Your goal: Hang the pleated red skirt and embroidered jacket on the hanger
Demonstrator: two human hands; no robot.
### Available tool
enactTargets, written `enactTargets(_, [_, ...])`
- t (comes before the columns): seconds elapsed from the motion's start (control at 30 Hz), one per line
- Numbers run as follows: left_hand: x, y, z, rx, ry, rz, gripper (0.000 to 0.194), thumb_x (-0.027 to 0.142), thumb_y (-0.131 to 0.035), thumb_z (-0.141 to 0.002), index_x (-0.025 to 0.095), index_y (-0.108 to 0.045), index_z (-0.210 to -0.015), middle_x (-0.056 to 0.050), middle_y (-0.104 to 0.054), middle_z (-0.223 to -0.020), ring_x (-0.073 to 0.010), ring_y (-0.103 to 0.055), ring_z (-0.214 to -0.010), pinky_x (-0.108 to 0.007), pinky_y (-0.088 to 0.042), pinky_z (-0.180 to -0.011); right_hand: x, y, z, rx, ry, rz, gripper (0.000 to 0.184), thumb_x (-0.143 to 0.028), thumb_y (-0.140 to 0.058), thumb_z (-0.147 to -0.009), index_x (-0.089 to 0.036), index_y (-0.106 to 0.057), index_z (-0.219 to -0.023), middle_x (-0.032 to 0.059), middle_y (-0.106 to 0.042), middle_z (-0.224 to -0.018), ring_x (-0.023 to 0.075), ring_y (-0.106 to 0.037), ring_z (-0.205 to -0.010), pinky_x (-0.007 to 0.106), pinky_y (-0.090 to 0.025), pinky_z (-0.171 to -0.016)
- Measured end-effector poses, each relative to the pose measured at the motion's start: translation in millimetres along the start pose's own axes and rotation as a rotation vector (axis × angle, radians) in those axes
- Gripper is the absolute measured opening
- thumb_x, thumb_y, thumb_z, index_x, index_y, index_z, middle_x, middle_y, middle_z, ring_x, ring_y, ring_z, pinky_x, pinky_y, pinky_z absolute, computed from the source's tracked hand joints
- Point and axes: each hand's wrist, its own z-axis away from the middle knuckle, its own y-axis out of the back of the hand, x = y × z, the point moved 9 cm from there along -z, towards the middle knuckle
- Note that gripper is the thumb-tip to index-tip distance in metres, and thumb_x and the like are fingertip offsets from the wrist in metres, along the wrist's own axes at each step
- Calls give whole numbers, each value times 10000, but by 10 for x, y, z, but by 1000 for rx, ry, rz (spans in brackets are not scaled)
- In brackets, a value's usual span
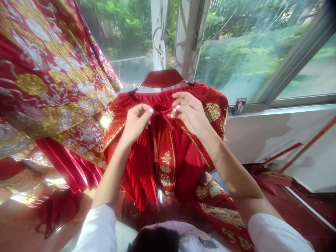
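Note:
A red pleated skirt with gold-sequinned panels hangs by its waist from a hanger with a dark red middle and black clips. At the front of the waistband, my left hand pinches one part of a thin red tie cord. My right hand grips the same cord a little to the right, thumb and forefinger closed, other fingers bent loosely. Between the two hands the cord is looped or crossed; I cannot tell whether it is knotted. Loose cord ends hang down the skirt's front.
Red garments with gold and silver embroidery hang close at the left. Behind the hanger stands a window with a sill. A red-handled broom and dustpan rest by the wall at right. More gold-patterned red cloth lies lower right.

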Motion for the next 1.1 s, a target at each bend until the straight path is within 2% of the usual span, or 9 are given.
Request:
enactTargets(0.2, [99,162,-25,64,-84,-183,352,324,-605,-827,181,-436,-554,56,-380,-498,-56,-311,-426,-199,-262,-411,20,190,-116,-26,0,54,193,-197,-629,-804,-226,-575,-987,-68,-501,-600,62,-408,-443,200,-369,-422])
enactTargets(0.3, [389,337,-18,107,-305,-508,220,339,-590,-857,183,-595,-702,6,-565,-639,-102,-481,-570,-233,-407,-549,-91,306,-88,6,95,311,143,-194,-615,-823,-214,-612,-964,-21,-615,-684,112,-562,-569,268,-491,-549])
enactTargets(0.4, [631,572,-133,158,-494,-774,179,373,-600,-853,223,-671,-920,-49,-678,-974,-184,-591,-895,-305,-478,-783,-354,605,25,251,288,614,144,-227,-571,-872,-229,-632,-1002,49,-679,-963,191,-646,-898,390,-540,-804])
enactTargets(0.5, [504,726,-416,-22,-417,-812,330,452,-553,-871,221,-677,-1071,-63,-678,-1092,-214,-595,-991,-327,-479,-838,-486,888,93,408,354,916,208,-282,-568,-886,-267,-628,-1085,79,-647,-1152,261,-556,-1158,485,-468,-964])
enactTargets(0.63, [185,794,-560,-158,-248,-771,466,522,-442,-910,152,-711,-998,-31,-680,-806,-170,-593,-735,-283,-471,-705,-366,1078,-37,268,266,1014,197,-274,-549,-876,-213,-674,-1015,88,-696,-1007,242,-617,-1023,408,-475,-913])
enactTargets(0.8, [227,843,-350,218,-287,-847,424,469,-428,-939,163,-721,-934,-26,-656,-732,-181,-602,-735,-287,-451,-738,-300,1241,-250,160,122,866,338,-175,-509,-885,-172,-483,-548,-16,-479,-559,75,-442,-573,225,-350,-576])
enactTargets(0.9, [188,848,-239,438,-267,-885,443,454,-370,-972,170,-711,-973,-65,-683,-801,-209,-634,-806,-314,-458,-792,-116,1332,-399,79,-136,646,433,-162,-523,-896,-177,-366,-493,-60,-324,-485,36,-272,-476,220,-205,-474])
enactTargets(1.0, [82,789,-160,612,-322,-914,486,448,-306,-992,157,-688,-1066,-111,-709,-951,-237,-655,-930,-358,-464,-876,198,1321,-484,-8,-432,424,401,-242,-546,-911,-157,-473,-526,-59,-395,-464,28,-306,-437,208,-202,-451])
enactTargets(1.1, [21,687,-43,706,-408,-932,489,434,-306,-991,138,-663,-1146,-148,-690,-1128,-259,-626,-1095,-395,-440,-981,342,1283,-609,-38,-448,395,453,-395,-645,-843,-142,-498,-498,-42,-440,-451,42,-361,-436,212,-257,-463])
